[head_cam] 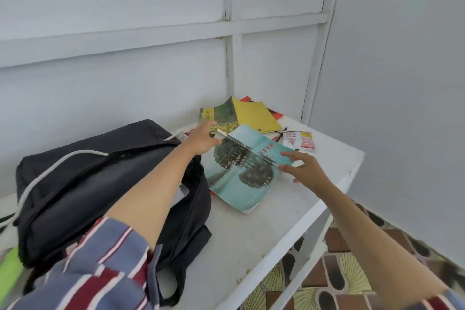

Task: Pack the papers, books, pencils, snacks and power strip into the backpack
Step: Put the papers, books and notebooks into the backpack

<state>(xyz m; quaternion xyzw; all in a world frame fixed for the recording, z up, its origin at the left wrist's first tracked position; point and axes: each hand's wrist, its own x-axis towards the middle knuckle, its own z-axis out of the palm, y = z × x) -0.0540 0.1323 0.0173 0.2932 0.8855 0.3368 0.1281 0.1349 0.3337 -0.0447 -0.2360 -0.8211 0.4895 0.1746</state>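
The white counter (251, 239) sits in a corner where two pale walls meet. Its front edge runs diagonally, with patterned floor (339, 274) below. The black backpack (83, 196) lies on the counter's left part, its mouth gaping on the side toward the books, and a white cord (47, 173) loops over its top. A bare stretch of counter lies between the backpack and the front edge.

Just right of the backpack's mouth lies a teal book (241, 184). Its cover shows dark trees mirrored in water and its near corner points at the front edge. A pale strip crosses its far part.

The left hand (201, 139) reaches across the backpack to the book's far corner. That corner sits between the thumb and the straight fingers (208, 125), but I cannot tell whether they pinch it. The right hand (305, 171) is at the side of the book away from the backpack, fingers spread and relaxed.

Beyond the backpack's far right corner, against the walls, rests a yellow book (254, 116). Farther right of it are a pencil (279, 136) and snack packets (299, 141)
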